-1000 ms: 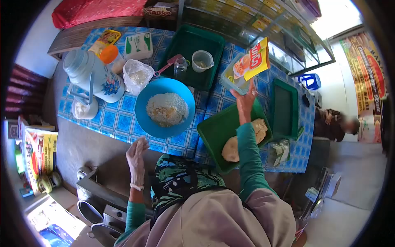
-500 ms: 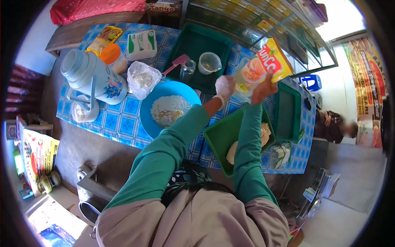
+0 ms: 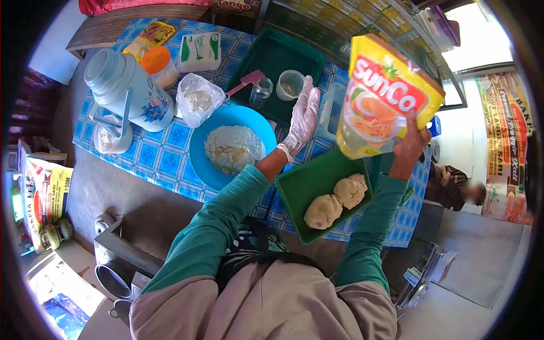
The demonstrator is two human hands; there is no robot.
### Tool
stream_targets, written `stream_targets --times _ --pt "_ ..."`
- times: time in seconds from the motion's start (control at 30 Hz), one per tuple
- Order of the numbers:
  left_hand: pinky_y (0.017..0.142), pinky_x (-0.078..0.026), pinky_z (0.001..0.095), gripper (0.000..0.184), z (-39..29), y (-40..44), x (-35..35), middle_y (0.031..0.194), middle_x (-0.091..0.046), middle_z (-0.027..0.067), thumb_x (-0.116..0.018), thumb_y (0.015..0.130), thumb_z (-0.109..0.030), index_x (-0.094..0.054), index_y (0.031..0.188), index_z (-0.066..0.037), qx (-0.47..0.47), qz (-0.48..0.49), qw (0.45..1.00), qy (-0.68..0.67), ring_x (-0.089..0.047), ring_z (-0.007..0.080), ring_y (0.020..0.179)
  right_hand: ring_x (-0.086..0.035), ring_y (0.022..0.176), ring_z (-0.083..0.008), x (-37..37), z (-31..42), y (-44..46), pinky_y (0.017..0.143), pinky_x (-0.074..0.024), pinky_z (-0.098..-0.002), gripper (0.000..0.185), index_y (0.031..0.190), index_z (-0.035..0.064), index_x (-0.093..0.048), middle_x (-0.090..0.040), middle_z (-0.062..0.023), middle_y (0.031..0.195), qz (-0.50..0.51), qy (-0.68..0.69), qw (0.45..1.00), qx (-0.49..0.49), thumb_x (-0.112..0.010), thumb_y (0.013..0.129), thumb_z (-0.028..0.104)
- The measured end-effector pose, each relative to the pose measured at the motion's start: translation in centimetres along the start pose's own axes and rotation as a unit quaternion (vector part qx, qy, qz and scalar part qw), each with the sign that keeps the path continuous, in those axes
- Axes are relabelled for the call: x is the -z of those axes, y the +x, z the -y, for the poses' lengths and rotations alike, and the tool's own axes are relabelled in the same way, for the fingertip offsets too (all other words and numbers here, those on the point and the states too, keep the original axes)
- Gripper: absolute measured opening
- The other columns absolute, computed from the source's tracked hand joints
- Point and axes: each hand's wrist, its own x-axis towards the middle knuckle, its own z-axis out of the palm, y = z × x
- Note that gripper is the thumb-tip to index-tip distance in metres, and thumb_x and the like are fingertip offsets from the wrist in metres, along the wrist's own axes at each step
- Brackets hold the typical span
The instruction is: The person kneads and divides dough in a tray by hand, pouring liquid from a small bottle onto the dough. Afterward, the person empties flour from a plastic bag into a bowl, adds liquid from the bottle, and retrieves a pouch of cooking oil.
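My right hand (image 3: 412, 140), bare, grips the yellow Sunco pouch (image 3: 385, 102) by its lower right edge, raised above the table. My left hand (image 3: 303, 122) wears a clear glove; its fingers are stretched out and hold nothing, between the blue bowl and a clear plastic container (image 3: 330, 110). White flour with a yellowish patch fills the bottom of the blue bowl (image 3: 201, 161). Two lumps of dough (image 3: 323, 211) lie in the green tray (image 3: 294, 184) below the pouch. A measuring cup (image 3: 290, 85), a glass jar (image 3: 261, 92) and a pink spatula (image 3: 245, 84) are on the dark green tray (image 3: 272, 42).
At the left stand a large flask (image 3: 133, 90), a white tub (image 3: 113, 139), an orange-lidded jar (image 3: 160, 65) and a bag of white powder (image 3: 198, 101). A white-green pack (image 3: 200, 52) is behind them. A glass case (image 3: 340, 22) borders the table's back. A person (image 3: 450, 184) is at the right.
My right hand has lifted the pouch up and right, off the clear container. My left hand rose from beside the table, reached the container, then drew back slightly left with fingers extended.
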Motion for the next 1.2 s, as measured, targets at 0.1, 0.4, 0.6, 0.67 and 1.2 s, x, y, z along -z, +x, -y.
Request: stream_targets --times 0.1,0.4,0.6,0.67,1.2 --pt "0.113 -0.025 0.0311 0.072 -0.7 -0.6 -0.1 0.156 -0.026 0.0111 -0.036 0.103 -0.049 -0.012 0.154 -0.003 0.003 0.023 0.997 -0.074 -0.031 0.0179 0.138 -0.060 0.083 -0.0095 -0.6 -2.2 -1.6 0.075 -0.0481 -0.0261 0.025 0.108 -0.0028 -0.068 -0.067 -0.0024 0.096 0.065 -0.005 0.998 -0.013 -0.071 0.088 0.012" --pt "0.102 -0.039 0.0306 0.057 -0.4 -4.6 1.4 0.122 -0.056 0.0127 -0.035 0.104 -0.049 -0.042 0.134 -0.001 0.064 -0.072 0.980 -0.177 -0.049 0.0155 0.113 -0.058 0.082 -0.0078 -6.0 -2.1 -7.3 0.077 -0.0469 -0.0247 0.024 0.106 -0.0025 -0.070 -0.068 -0.0007 0.095 0.136 -0.017 0.989 -0.053 -0.075 0.085 0.009" --pt "0.104 -0.038 0.0323 0.061 0.9 -5.1 1.7 0.124 -0.055 0.0123 -0.033 0.102 -0.053 -0.041 0.135 -0.002 0.079 -0.134 0.961 -0.230 -0.050 0.0173 0.116 -0.054 0.076 -0.0055 -8.4 -0.2 -7.5 0.070 -0.0434 -0.0244 0.021 0.101 -0.0041 -0.070 -0.067 0.0006 0.086 0.223 -0.099 0.969 -0.044 -0.072 0.088 0.012" --pt "0.105 -0.037 0.0324 0.062 2.0 -5.0 1.7 0.125 -0.054 0.0124 -0.033 0.102 -0.054 -0.041 0.135 -0.002 0.092 -0.138 0.952 -0.257 -0.049 0.0174 0.117 -0.052 0.073 -0.0051 -9.0 0.2 -7.4 0.067 -0.0413 -0.0250 0.022 0.099 -0.0043 -0.070 -0.066 0.0007 0.082 0.231 -0.143 0.961 -0.060 -0.072 0.089 0.015" --pt "0.105 -0.040 0.0316 0.063 2.8 -3.4 1.1 0.128 -0.053 0.0113 -0.033 0.101 -0.055 -0.038 0.137 -0.003 0.109 -0.136 0.907 -0.383 -0.051 0.0173 0.118 -0.060 0.081 -0.0096 -12.0 1.8 -4.9 0.077 -0.0461 -0.0273 0.033 0.109 -0.0008 -0.069 -0.070 -0.0056 0.093 0.312 -0.226 0.919 -0.084 -0.073 0.088 0.025"
